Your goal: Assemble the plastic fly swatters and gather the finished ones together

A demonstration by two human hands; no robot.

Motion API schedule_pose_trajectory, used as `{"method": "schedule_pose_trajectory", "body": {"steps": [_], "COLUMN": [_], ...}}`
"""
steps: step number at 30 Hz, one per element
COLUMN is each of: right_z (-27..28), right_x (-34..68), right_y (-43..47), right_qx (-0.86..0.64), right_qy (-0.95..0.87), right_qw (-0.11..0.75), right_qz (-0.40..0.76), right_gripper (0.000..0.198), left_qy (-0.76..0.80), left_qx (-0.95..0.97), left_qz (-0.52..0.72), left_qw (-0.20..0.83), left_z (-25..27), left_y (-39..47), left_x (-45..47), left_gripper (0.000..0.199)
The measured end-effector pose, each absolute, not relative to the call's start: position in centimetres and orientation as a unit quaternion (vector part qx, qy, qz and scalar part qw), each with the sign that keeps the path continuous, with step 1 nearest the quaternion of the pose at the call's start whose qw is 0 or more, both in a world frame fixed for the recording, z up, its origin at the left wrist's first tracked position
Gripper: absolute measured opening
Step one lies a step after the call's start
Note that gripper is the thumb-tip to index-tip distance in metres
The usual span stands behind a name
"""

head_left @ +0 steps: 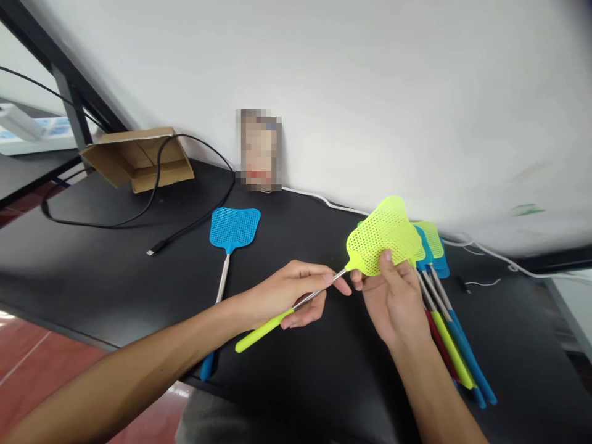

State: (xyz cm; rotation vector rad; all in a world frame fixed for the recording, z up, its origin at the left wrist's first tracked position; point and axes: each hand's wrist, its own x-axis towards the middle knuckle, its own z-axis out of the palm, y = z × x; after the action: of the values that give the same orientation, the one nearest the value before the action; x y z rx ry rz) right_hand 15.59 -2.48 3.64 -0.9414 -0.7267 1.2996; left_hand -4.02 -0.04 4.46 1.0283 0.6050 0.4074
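A yellow-green fly swatter [266, 332] is held above the black table, its perforated head up and to the right. My left hand [296, 290] is closed around its metal shaft, between the handle and the head. My right hand [393, 299] grips the swatter's head, with the thumb on the front face and the other fingers partly hidden behind it. On the table to the left lies a blue fly swatter [235, 227], partly covered by my left forearm. Beside my right hand rests a pile of several fly swatters [467, 339] with blue, yellow-green and red handles.
An open cardboard box [161, 163] sits at the back left of the black table [296, 382]. A black cable [160, 179] loops past it, its plug lying on the tabletop. A blurred-out upright item [259, 151] leans on the wall. A white cable [319, 197] runs along the back edge.
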Motion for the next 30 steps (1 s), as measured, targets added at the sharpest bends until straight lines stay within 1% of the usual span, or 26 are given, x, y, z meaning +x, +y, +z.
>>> {"method": "schedule_pose_trajectory", "body": {"steps": [5,10,15,23,30], "right_z": [3.55,3.29,3.18,3.43,3.09], "right_x": [15.83,15.82,15.78,15.32,15.04], "right_y": [-2.56,-2.59,-2.59,-2.76,-2.98], "right_qx": [-0.408,-0.393,-0.380,-0.394,-0.404], "right_qy": [-0.305,-0.311,-0.322,-0.361,-0.352], "right_qw": [0.638,0.625,0.622,0.616,0.605], "right_qz": [0.578,0.599,0.605,0.579,0.588], "right_gripper": [0.015,0.018,0.022,0.031,0.024], "left_qy": [0.244,0.214,0.197,0.193,0.220], "left_qx": [0.420,0.400,0.409,0.397,0.425], "left_qz": [0.180,0.165,0.168,0.176,0.188], "left_qw": [0.856,0.875,0.875,0.880,0.858], "left_z": [4.25,4.41,4.46,4.44,4.05], "left_y": [-0.23,-0.13,-0.27,-0.25,-0.21], "left_x": [-4.18,-4.36,-4.52,-4.46,-4.34], "left_gripper": [0.034,0.032,0.034,0.034,0.034]}}
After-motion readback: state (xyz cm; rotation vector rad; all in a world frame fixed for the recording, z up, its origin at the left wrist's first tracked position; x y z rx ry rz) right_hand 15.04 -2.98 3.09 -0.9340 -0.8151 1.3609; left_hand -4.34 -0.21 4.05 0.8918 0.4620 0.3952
